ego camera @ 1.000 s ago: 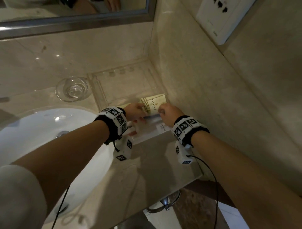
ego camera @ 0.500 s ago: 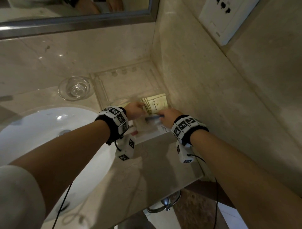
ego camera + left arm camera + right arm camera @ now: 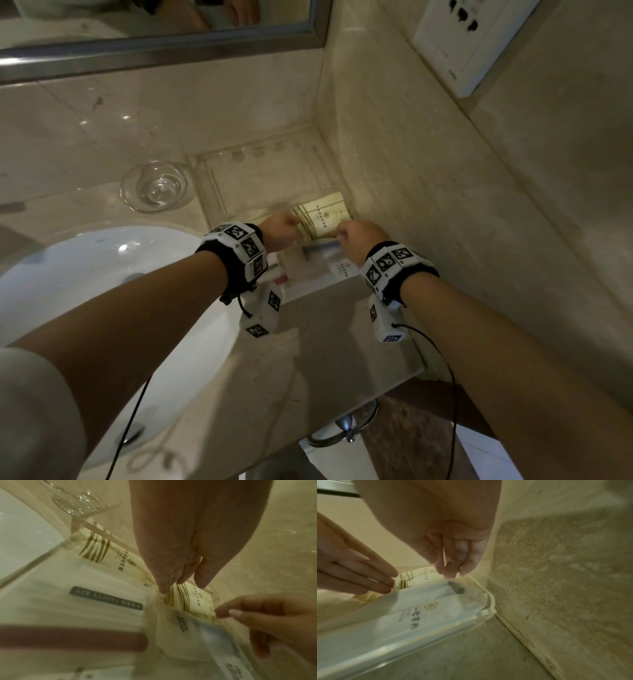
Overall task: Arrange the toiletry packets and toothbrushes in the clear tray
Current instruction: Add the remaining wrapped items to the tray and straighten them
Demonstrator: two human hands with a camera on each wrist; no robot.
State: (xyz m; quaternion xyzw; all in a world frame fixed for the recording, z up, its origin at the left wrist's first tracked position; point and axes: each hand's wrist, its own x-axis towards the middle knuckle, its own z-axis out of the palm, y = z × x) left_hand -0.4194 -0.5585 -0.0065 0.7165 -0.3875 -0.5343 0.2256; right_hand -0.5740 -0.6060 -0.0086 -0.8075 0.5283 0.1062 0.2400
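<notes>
The clear tray (image 3: pixel 205 178) sits in the counter's back right corner. Cream packets with gold stripes (image 3: pixel 322 219) lie inside it, and a white vanity kit packet (image 3: pixel 106 597) with a red stripe lies at its front left. My right hand (image 3: pixel 450 573) pinches the top edge of a white toothbrush packet (image 3: pixel 426 609) with a grey piece inside, at the tray's front right corner (image 3: pixel 491 601). My left hand (image 3: pixel 181 586) reaches down with straight fingers. Its fingertips (image 3: pixel 388 584) touch the other edge of that packet (image 3: pixel 322 248).
A glass dish (image 3: pixel 154 186) stands left of the tray. The white sink basin (image 3: pixel 85 281) fills the near left. The marble wall (image 3: pixel 445 205) runs close along the tray's right side, with a socket plate (image 3: pixel 469 34) higher up. A towel ring (image 3: pixel 346 425) hangs below the counter edge.
Both hands stay over the tray's front end with the white packet between them. They have shifted only slightly.
</notes>
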